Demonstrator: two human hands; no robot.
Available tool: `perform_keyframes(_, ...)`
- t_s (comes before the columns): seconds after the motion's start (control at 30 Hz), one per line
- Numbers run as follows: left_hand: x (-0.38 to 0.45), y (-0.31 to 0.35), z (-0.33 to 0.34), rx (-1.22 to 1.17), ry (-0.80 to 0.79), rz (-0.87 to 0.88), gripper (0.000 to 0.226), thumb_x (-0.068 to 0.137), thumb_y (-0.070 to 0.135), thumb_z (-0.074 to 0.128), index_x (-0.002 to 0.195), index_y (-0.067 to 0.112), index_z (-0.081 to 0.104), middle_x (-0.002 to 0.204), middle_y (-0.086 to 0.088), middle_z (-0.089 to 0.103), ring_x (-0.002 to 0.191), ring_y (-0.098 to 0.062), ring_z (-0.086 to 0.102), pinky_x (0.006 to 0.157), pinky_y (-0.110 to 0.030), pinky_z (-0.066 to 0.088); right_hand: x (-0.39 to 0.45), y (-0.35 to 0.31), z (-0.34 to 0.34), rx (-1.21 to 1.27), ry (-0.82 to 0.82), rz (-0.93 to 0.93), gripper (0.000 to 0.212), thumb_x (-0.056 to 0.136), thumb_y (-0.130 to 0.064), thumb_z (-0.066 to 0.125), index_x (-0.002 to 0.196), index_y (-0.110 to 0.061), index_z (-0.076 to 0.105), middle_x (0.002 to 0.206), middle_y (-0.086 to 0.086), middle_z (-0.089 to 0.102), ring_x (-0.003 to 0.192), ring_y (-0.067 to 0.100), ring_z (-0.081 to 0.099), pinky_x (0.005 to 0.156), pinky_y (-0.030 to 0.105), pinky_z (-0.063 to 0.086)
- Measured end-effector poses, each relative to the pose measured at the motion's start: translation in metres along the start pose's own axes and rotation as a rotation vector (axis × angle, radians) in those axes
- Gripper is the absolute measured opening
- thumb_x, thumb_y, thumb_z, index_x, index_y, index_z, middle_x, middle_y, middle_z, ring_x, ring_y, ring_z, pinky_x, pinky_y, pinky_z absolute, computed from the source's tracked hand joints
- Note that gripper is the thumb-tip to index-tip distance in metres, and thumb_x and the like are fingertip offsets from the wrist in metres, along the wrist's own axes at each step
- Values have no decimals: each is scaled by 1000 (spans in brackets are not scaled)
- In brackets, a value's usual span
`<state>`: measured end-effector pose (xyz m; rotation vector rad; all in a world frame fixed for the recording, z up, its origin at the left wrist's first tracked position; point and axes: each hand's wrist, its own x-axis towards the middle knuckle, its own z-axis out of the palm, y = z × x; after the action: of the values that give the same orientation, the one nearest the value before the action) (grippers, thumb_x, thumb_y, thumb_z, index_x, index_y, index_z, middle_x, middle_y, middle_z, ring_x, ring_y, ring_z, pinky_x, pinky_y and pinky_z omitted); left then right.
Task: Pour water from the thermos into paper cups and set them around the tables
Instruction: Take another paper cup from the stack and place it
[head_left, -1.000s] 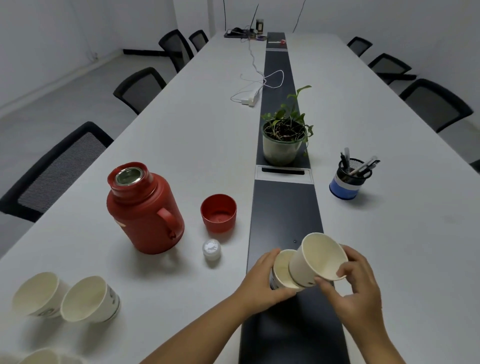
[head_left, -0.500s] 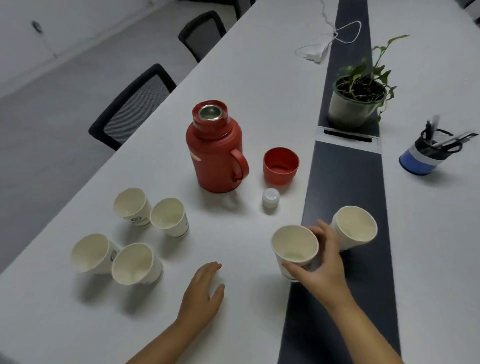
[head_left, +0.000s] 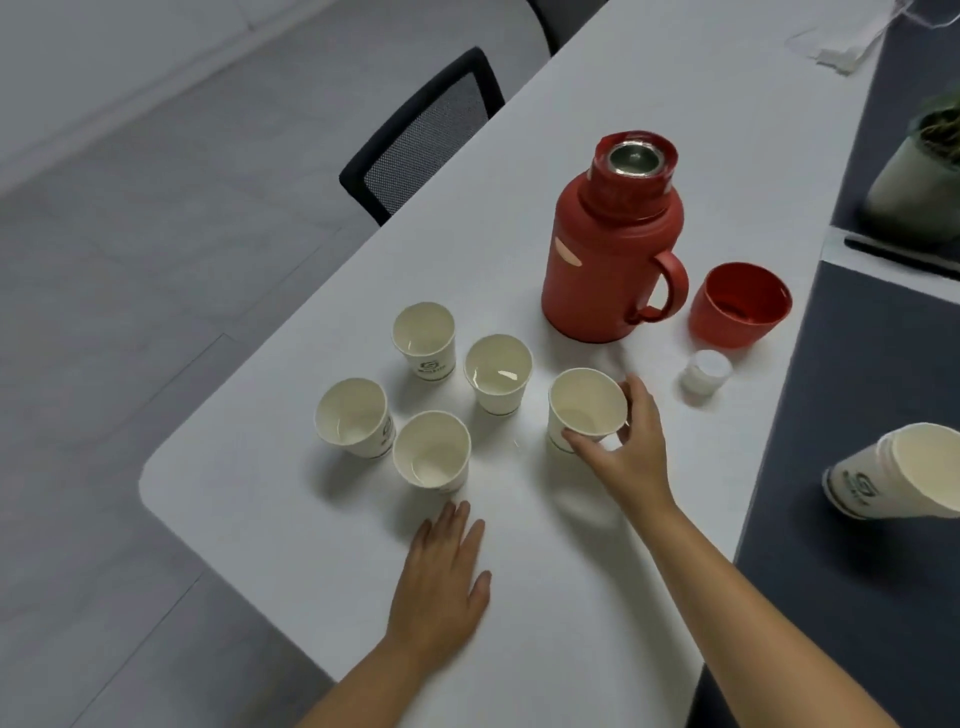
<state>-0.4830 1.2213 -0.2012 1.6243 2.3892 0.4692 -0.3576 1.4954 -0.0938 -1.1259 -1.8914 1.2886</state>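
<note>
1. Where the white table (head_left: 291, 525) rounds off at its corner, the left hand (head_left: 441, 582) lies flat on the top, fingers straight and holding nothing, its fingertips just short of the nearest paper cup (head_left: 431, 451).
2. The right hand (head_left: 626, 448) grips a fifth paper cup (head_left: 587, 405) by its rim and side, thumb on the near wall and fingers curled round the far edge; the cup stands on the table.
3. To its left, four cups stand upright in a loose square: the nearest cup, one beside it toward the table edge (head_left: 353, 417), and two farther back (head_left: 424, 335) (head_left: 497, 371).
4. At the right, on the dark centre strip (head_left: 852, 395), a stack of paper cups (head_left: 898, 475) leans sideways.
5. Beyond the held cup a small white stopper (head_left: 705, 370) sits on the table.
6. Farther back stands the red thermos (head_left: 613, 244), mouth uncovered and handle to the right, with its red cap (head_left: 740, 304) just beside it, opening up.
7. A black mesh chair (head_left: 421, 137) stands at the far table edge; a potted plant (head_left: 919, 176) is cut off at the right.
</note>
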Motion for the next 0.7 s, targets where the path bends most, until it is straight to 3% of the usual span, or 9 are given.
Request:
perform_keyframes(0.1, 0, -1, 4, 16, 2, 23, 67, 97, 38, 62, 157, 11, 52, 171, -15, 38, 160, -35, 34, 130, -48, 19, -3, 6, 4, -80, 5, -40, 89, 71, -34, 89, 149, -20, 49, 139, -5, 52, 132, 9, 51, 111, 42, 51)
perform_keyframes(0.3, 1, -4, 9, 11, -24, 45, 66, 94, 39, 68, 153, 13, 56, 170, -15, 40, 159, -36, 33, 131, -46, 12, -12, 28, 0, -183, 26, -137, 90, 78, -10, 95, 155, -7, 47, 139, 1, 56, 129, 11, 59, 106, 42, 56)
perform_keyframes(0.47, 2, -4, 9, -99, -11, 58, 60, 95, 39, 70, 150, 20, 60, 169, -6, 43, 158, -27, 37, 124, -48, 41, -30, 34, 0, -178, 62, -126, 90, 79, -7, 94, 155, -12, 47, 140, -3, 55, 128, 8, 59, 103, 47, 56)
perform_keyframes(0.6, 2, 2, 2, -161, 6, 102, 54, 96, 38, 69, 147, 22, 61, 166, -1, 48, 153, -22, 45, 119, -44, 48, -44, 39, 3, -168, -52, -41, 114, 74, -25, 98, 166, -24, 30, 155, -12, 44, 141, 5, 49, 112, 40, 48)
perform_keyframes(0.7, 3, -8, 5, -104, 0, 126, 60, 94, 41, 72, 148, 18, 61, 165, -6, 48, 155, -27, 43, 117, -48, 48, -39, 31, 21, -136, -120, 72, 137, 67, -38, 103, 170, -31, 13, 164, -14, 35, 148, 8, 42, 118, 35, 40)
